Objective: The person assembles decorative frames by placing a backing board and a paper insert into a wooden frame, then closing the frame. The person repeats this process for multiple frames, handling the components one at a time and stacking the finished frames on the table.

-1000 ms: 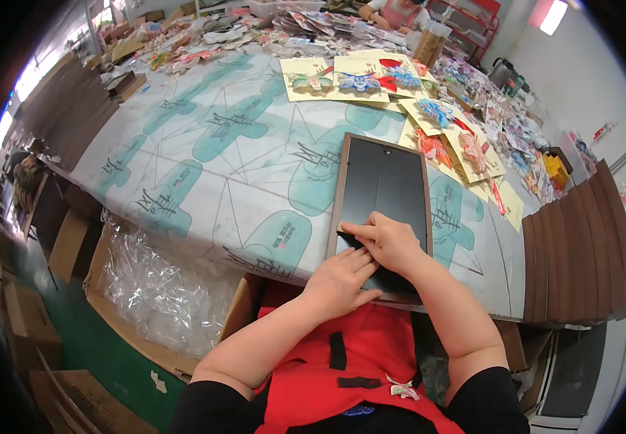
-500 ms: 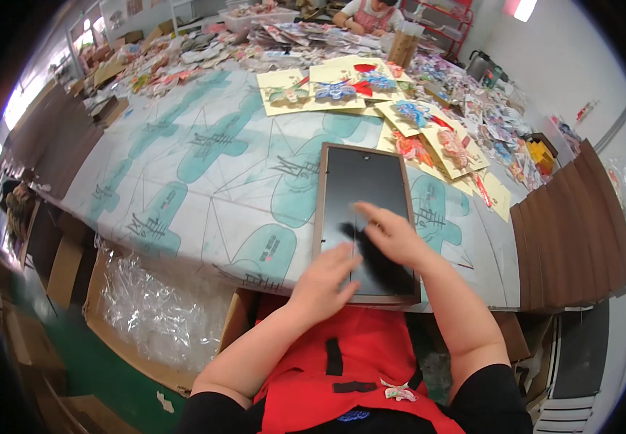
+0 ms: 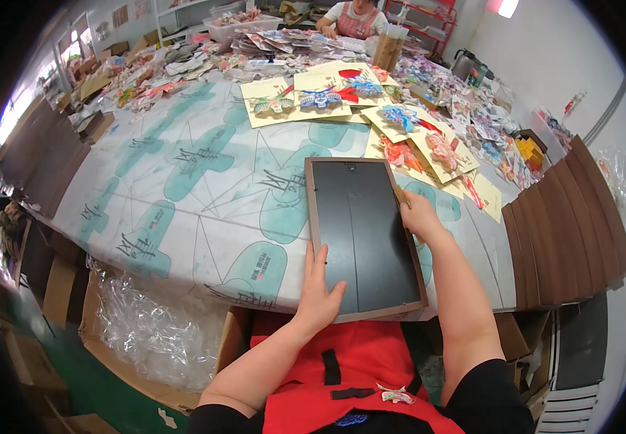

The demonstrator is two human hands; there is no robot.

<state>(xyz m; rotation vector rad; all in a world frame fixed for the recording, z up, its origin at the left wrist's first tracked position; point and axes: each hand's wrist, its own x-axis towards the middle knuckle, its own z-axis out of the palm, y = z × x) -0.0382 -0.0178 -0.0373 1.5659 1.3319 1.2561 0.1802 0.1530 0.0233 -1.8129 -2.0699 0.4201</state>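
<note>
A picture frame (image 3: 311,210) with a brown rim lies face down at the table's front edge, its black backing board (image 3: 360,239) upward. Small dark tabs and a hanger show along the backing's edges. My left hand (image 3: 318,296) is open, its fingers stretched along the lower left rim and its thumb over the backing. On the opposite side my right hand (image 3: 421,217) is closed at the upper right edge, gripping the rim. A small tan-brown bit shows at its fingertips; I cannot make out whether it is part of the frame.
Cream cards with colourful butterfly-like ornaments (image 3: 320,99) lie beyond the frame. Stacked brown frames (image 3: 573,224) stand at the right. A box of clear plastic wrap (image 3: 154,325) sits below the table. Across the table, a person (image 3: 356,22) sits behind heaped paper pieces.
Both hands have left the middle of the backing: the left went to the left rim, the right to the right edge, where it closed. The frame is turned slightly, and the view has shifted.
</note>
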